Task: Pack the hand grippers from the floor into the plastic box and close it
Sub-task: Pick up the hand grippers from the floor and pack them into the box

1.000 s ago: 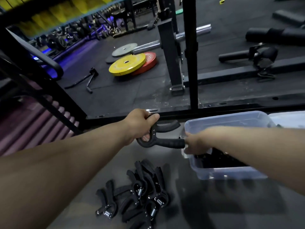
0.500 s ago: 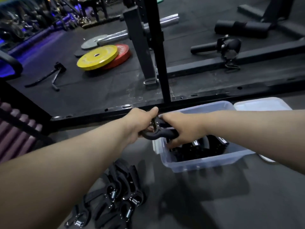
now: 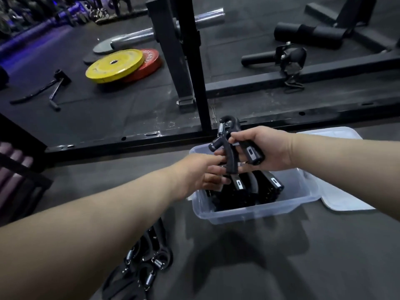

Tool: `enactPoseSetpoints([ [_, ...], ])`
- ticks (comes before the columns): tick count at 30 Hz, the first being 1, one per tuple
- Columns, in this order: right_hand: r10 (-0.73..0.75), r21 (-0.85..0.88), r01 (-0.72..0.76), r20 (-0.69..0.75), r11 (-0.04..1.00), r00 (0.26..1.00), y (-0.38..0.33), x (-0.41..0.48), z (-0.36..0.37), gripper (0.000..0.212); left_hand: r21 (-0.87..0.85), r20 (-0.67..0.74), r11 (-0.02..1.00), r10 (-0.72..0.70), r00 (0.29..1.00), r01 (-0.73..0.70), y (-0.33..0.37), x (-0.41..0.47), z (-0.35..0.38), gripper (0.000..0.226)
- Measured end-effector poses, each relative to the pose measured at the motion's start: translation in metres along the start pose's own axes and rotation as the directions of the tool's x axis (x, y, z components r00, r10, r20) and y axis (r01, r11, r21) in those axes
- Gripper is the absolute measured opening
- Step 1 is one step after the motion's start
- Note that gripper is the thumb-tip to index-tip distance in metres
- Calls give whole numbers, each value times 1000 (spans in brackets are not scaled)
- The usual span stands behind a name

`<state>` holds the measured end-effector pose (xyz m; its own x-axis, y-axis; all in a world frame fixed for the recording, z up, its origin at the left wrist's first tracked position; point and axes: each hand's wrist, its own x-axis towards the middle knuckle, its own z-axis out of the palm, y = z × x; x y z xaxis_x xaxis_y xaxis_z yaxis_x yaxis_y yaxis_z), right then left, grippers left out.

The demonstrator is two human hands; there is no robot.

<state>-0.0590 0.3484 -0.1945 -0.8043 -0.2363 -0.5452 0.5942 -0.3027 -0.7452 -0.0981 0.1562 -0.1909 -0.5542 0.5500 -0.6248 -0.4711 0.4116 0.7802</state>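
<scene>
Nearest, at the lower left, a heap of black spring-loaded hand grippers is lying on the dark rubber floor, partly hidden under the left forearm. Just beyond and to the right, a clear rectangular plastic box is sitting open on the floor, and more black hand grippers are lying packed inside it. Above the box's far left corner, the right hand is holding one black hand gripper with a metal spring, thumb and fingers curled round its right handle, the looped spring end pointing up and away. The left hand is reaching in from the left with its fingers loosely bent, tips at the other handle; whether they are pinching it or merely touching it is hard to tell. The frosted white plastic lid is lying flat on the floor, touching the box's right side. Farther off, a black steel rack frame is standing, and to its left a round yellow weight plate is resting on a round red weight plate.
</scene>
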Motion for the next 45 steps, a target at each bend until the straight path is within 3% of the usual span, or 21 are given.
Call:
enactPoseSetpoints([
  [3,-3,-108,2,-5,994,1000,10,7,-1,37,24,8,997,67,998,-68,-2,4,9,19],
  [6,-17,-282,9,-25,959,1000,17,11,3,45,132,-106,982,150,983,-136,-11,8,16,10],
  [9,-85,-621,-22,-143,783,986,14,7,2,23,240,-195,954,231,953,-181,-18,14,13,11],
  [11,-125,-725,-82,-227,684,966,10,6,-6,19,415,-203,888,304,931,-199,-21,17,6,18],
  [15,-169,-726,-186,-386,662,907,2,4,-26,17,568,-181,801,346,921,-189,-27,20,-10,28],
  [19,-130,-777,-289,-427,559,895,9,10,-31,27,653,-129,745,292,948,-140,-42,23,-18,36],
  [22,-133,-808,-301,-418,506,899,21,19,-19,30,836,-62,545,217,974,-68,-46,23,-17,42],
  [24,-129,-818,-316,-423,480,897,27,26,-12,29,925,-60,375,299,952,-59,-49,23,-17,39],
  [26,-114,-811,-356,-453,464,884,30,31,-11,30,957,-108,291,434,895,-26,-55,25,-19,41],
  [30,-207,-793,-361,-509,490,836,25,44,-19,30,922,-210,386,440,873,27,-68,27,-28,49],
  [35,-384,-824,-296,-504,484,774,16,67,-24,50,943,-148,332,394,907,10,-92,35,-31,58],
  [40,-470,-852,-213,-453,479,758,10,88,-20,62,954,-127,300,446,886,-14,-103,38,-30,60],
  [45,-427,-792,-173,-482,585,765,7,95,-33,41,954,-114,297,482,869,-40,-107,40,-32,62],
])
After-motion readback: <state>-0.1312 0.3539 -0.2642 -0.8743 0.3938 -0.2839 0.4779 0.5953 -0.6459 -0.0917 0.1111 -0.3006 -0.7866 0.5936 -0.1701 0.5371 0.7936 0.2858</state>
